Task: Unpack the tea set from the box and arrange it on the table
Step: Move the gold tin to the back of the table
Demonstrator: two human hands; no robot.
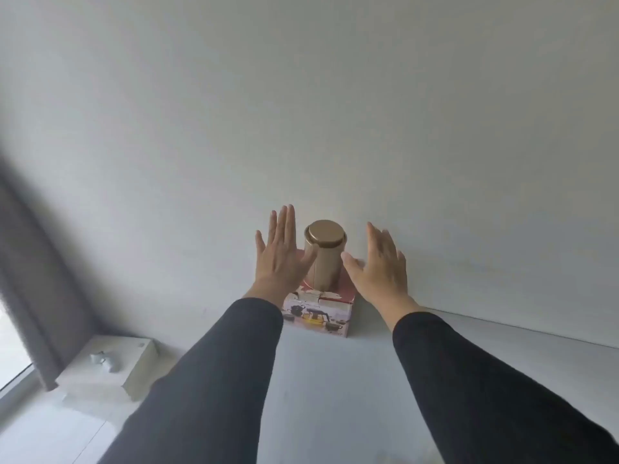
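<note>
A pink tea set box (318,316) with pictures of a teapot and cups on its front stands closed on the white table (335,380), against the wall. On top of the box stands an upright gold canister (324,259) with a round lid. My left hand (279,256) is raised with its fingers spread, just left of the canister; its thumb is close to the canister's side. My right hand (380,266) is spread the same way just right of the canister. Neither hand holds anything. Dark sleeves cover both forearms.
A white box (110,366) with a small white object on its top sits at the lower left, beside a grey curtain (30,283) and a window edge. A plain white wall (335,112) rises right behind the tea set box.
</note>
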